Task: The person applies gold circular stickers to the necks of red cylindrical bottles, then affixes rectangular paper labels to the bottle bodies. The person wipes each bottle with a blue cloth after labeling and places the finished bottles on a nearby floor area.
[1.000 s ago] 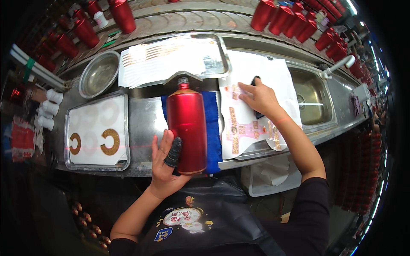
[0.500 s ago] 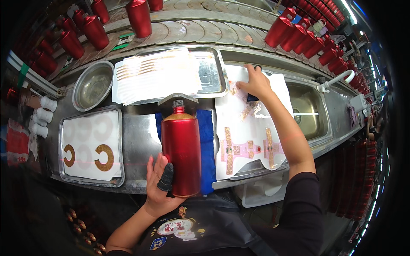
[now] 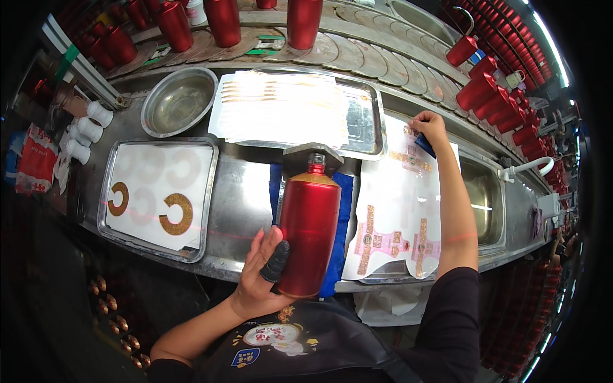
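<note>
A shiny red bottle (image 3: 309, 236) with a gold shoulder and bare threaded neck lies lengthwise in front of me, its neck at a metal rest (image 3: 313, 156). Against its lower left side and base is my left hand (image 3: 263, 274), steadying it with the fingers stretched along the side; one finger wears a black cover. My right hand (image 3: 431, 129) is at the far part of a white decal sheet (image 3: 393, 185) with pink and gold prints. A flat dark blue piece (image 3: 424, 144) sticks out of its closed grip. The fingertips touch the sheet by a print; whether they pinch it, I cannot tell.
Blue cloth (image 3: 343, 217) lies under the bottle. To the left are a tray (image 3: 207, 191) with gold C-shaped decals and a metal bowl (image 3: 151, 105). A tray (image 3: 377, 115) of stacked sheets stands behind, a sink (image 3: 488, 220) at right. More red bottles (image 3: 303, 25) line the conveyor.
The view has shifted, so the bench appears further right. My right hand has closed up, its fingers now lower over the sheet's far prints. My left hand stays on the bottle.
</note>
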`<state>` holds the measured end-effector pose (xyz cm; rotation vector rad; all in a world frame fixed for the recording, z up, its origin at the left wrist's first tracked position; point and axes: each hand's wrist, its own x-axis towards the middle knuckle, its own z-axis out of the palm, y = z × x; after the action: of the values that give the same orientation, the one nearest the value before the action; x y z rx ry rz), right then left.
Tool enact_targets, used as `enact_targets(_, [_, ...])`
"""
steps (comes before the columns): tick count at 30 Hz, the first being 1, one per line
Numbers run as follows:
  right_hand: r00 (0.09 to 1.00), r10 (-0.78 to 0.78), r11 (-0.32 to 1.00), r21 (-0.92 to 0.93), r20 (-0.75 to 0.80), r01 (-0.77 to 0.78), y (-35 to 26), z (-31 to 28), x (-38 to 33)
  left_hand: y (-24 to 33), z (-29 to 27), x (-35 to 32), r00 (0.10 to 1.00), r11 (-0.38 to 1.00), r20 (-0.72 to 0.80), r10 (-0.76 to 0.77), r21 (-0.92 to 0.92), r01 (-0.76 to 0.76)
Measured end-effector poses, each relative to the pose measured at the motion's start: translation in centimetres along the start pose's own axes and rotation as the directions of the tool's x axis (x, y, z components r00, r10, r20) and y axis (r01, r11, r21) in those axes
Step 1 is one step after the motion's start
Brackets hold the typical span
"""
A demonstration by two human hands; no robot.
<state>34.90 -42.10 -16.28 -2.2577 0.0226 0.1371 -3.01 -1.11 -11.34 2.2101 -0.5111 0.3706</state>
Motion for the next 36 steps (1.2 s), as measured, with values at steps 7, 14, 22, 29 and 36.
enact_targets(7, [0.813,-0.481,0.872,-0.276,-0.328,0.404,-6.2,1.4,-11.2,-0.1,0.0,0.4,1.0,0.999,0.001,0.024,-0.037,-0.024])
enact_targets(14, [0.782,-0.575,0.815,-0.254,-0.243,0.52,-17.9,0.1,-23.0,0.5,-0.2,0.3,0.998,0.998,0.003,0.066,-0.021,-0.066])
enact_targets(22, [0.754,-0.651,0.736,0.171,-0.09,0.655,-25.4,0.5,-30.8,1.1,-2.1,0.4,0.998,0.98,0.059,-0.002,-0.197,0.014])
enact_targets(29, [0.875,-0.412,0.877,0.371,0.255,0.304,-25.6,5.8,-27.0,2.1,-4.1,2.9,0.925,0.734,0.045,-0.377,-0.594,0.329])
enact_targets(36, [0.823,-0.483,0.854,0.37,0.3,0.366,-21.2,10.4,-20.9,1.9,-2.8,5.2,0.834,0.658,0.23,-0.502,-0.524,0.541])
